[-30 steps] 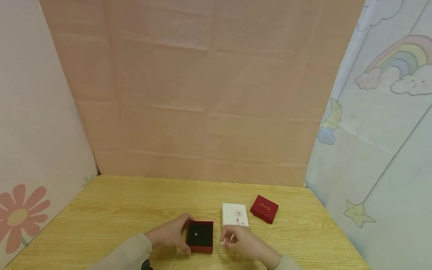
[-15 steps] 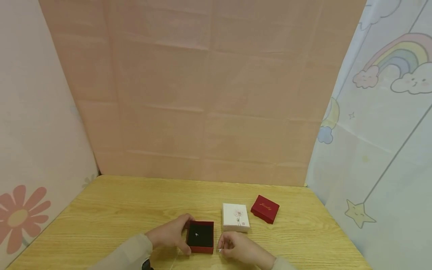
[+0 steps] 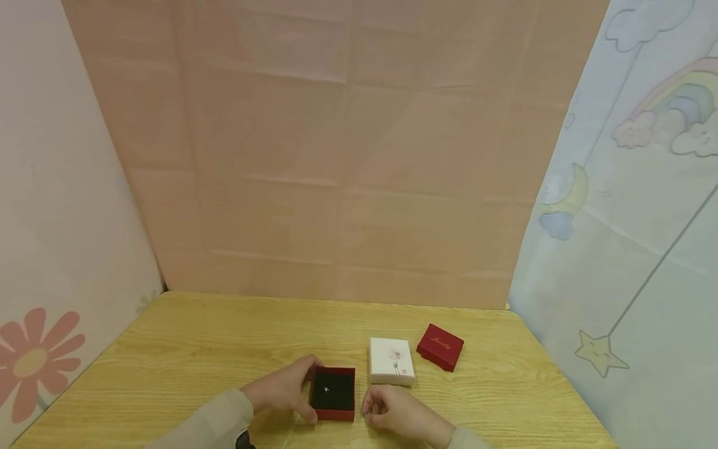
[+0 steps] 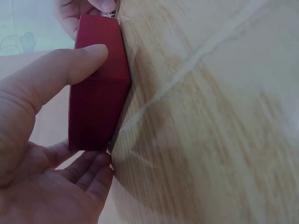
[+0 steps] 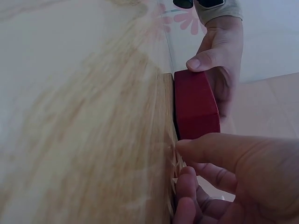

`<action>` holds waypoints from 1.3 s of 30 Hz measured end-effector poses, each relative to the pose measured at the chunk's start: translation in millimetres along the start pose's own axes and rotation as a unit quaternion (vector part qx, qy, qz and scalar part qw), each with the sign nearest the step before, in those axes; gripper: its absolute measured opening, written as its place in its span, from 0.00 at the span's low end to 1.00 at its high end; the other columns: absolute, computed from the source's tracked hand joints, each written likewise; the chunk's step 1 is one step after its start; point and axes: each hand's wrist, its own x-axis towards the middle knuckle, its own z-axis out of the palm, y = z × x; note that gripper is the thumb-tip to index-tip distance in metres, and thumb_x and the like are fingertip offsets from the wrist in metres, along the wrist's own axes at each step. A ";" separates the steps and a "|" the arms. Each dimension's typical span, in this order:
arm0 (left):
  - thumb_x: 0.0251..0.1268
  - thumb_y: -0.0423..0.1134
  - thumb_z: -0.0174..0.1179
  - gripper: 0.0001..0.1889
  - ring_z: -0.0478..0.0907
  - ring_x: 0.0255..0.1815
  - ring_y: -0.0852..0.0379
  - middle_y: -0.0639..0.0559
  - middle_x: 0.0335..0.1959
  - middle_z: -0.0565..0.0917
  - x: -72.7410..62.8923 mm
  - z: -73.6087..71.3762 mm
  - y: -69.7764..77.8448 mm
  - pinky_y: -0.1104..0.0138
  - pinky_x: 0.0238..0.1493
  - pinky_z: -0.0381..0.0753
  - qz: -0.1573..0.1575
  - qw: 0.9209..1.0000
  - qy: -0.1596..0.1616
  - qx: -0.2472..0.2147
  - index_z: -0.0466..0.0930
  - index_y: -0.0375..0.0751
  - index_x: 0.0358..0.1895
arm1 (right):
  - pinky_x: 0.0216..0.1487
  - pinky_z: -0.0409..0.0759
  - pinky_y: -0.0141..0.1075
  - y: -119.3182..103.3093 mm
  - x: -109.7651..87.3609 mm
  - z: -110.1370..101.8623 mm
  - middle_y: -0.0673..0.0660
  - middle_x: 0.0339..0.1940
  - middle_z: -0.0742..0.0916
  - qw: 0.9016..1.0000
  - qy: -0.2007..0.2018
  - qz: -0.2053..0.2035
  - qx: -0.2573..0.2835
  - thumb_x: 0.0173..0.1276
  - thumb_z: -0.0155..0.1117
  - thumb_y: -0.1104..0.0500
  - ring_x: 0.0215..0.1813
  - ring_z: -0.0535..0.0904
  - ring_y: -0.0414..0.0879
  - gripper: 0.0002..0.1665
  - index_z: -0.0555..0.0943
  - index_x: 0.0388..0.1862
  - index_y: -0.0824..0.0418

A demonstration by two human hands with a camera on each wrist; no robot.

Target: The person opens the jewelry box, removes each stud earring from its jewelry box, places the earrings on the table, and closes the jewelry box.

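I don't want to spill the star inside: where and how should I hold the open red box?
Probably grip the open red box by its near and far walls, coming from the left, as the left hand does. Its walls stand upright, its top is open over the star on the black pad, and the right hand crowds its right.

In your left hand's [image 3: 283, 394] grip you have a red, square-cornered box [image 3: 335, 415], sitting flat with its open side up, thumb at its near corner and fingers on the far side. Inside, a black pad [image 3: 339, 401] bears a tiny silvery star [image 3: 326, 390], off centre toward that grip. A second star [image 4: 109, 15], silvery too, is at your right hand's [image 3: 399, 410] fingertips, just beside the box's opposite side.
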 end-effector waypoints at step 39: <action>0.35 0.29 0.78 0.40 0.70 0.63 0.42 0.49 0.55 0.76 2.4 -0.5 -3.6 0.42 0.66 0.62 -0.004 1.000 -0.006 0.002 0.67 0.37 0.58 | 0.28 0.68 0.26 1.7 -2.1 0.8 0.43 0.23 0.77 1.000 0.008 0.003 -0.023 0.60 0.67 0.65 0.26 0.69 0.33 0.05 0.79 0.32 0.56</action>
